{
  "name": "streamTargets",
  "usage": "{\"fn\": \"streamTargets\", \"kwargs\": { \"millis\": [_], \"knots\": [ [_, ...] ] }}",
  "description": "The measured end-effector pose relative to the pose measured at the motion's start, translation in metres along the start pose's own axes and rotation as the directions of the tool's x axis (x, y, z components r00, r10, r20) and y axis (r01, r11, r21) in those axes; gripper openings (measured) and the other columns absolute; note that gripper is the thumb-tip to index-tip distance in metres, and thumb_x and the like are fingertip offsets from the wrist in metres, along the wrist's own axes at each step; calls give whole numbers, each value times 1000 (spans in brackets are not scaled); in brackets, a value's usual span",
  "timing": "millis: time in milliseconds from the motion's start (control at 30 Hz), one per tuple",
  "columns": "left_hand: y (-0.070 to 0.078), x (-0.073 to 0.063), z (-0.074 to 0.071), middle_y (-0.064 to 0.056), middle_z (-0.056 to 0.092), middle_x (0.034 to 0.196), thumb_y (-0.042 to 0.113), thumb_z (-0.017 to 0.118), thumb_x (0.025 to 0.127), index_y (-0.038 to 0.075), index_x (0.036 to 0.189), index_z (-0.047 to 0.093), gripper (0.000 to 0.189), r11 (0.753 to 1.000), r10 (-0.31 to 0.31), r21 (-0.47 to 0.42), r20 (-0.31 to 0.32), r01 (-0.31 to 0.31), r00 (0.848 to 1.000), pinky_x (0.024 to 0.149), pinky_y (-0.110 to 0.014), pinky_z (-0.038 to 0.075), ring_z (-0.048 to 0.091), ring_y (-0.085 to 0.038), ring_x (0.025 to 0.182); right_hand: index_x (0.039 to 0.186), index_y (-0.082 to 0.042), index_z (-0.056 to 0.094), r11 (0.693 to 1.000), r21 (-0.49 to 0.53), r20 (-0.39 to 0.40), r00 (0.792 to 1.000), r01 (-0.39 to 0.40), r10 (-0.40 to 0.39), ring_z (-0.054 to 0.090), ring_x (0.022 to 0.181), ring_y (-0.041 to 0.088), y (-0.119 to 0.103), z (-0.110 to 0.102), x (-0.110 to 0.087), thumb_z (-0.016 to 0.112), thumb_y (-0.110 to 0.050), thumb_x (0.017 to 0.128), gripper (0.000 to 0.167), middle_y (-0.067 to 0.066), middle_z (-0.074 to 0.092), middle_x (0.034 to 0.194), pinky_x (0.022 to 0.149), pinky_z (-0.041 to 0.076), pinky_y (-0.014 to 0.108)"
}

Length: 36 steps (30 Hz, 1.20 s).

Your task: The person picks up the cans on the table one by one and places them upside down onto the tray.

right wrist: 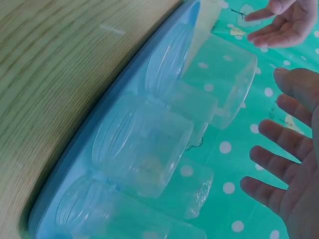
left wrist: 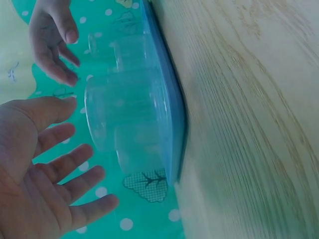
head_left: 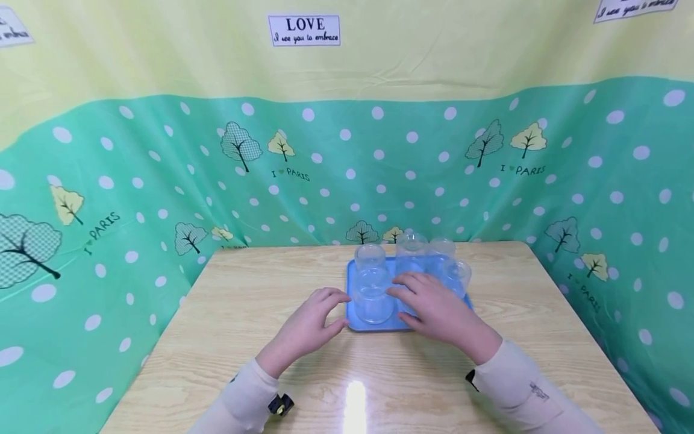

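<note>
Several clear plastic jars stand on a blue tray, and their screw-threaded mouths face down in the right wrist view. My left hand hovers beside the tray's left edge, fingers loosely bent and apart from the nearest jar. Over the tray's front half is my right hand, which hides part of the jars behind it. In the right wrist view its fingers are spread, with a gap between them and a jar. The left wrist view shows the left fingers spread too, holding nothing.
The tray lies on a light wood-grain table, toward its back edge. A green and yellow printed cloth hangs around the back and sides. Light glares off the table near the front.
</note>
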<state>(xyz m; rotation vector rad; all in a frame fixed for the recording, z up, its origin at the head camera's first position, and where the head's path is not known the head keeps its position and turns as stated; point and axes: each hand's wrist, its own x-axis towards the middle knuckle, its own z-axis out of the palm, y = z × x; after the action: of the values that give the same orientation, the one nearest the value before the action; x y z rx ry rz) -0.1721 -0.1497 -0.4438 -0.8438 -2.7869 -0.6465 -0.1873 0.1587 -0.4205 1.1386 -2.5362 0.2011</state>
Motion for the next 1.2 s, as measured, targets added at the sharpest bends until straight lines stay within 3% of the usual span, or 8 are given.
{"fn": "streamTargets", "kwargs": {
  "millis": [467, 767, 1200],
  "knots": [
    [-2, 1, -2, 1, 62, 131, 29, 79, 92, 17, 132, 65, 44, 1000, 23, 5, -57, -23, 998, 107, -42, 51, 56, -20, 126, 137, -19, 62, 999, -33, -64, 997, -35, 33, 54, 132, 31, 18, -5, -17, 81, -36, 88, 55, 6, 59, 141, 109, 48, 54],
    [-6, 3, 2, 3, 61, 134, 36, 76, 93, 19, 134, 64, 46, 1000, 14, 26, -37, -13, 999, 110, -40, 49, 54, -18, 129, 139, -19, 62, 998, -24, -64, 996, -59, 58, 54, 132, 33, 25, -10, -27, 80, -39, 89, 57, 9, 60, 141, 109, 47, 56],
    [-8, 4, 0, -2, 60, 138, 40, 78, 91, 16, 135, 65, 51, 1000, 7, -5, -55, -8, 998, 111, -45, 48, 53, -24, 133, 138, -15, 61, 993, -24, -132, 985, -114, 110, 54, 131, 34, 44, -14, -46, 83, -37, 85, 62, 11, 59, 140, 108, 46, 57]
  ]
}}
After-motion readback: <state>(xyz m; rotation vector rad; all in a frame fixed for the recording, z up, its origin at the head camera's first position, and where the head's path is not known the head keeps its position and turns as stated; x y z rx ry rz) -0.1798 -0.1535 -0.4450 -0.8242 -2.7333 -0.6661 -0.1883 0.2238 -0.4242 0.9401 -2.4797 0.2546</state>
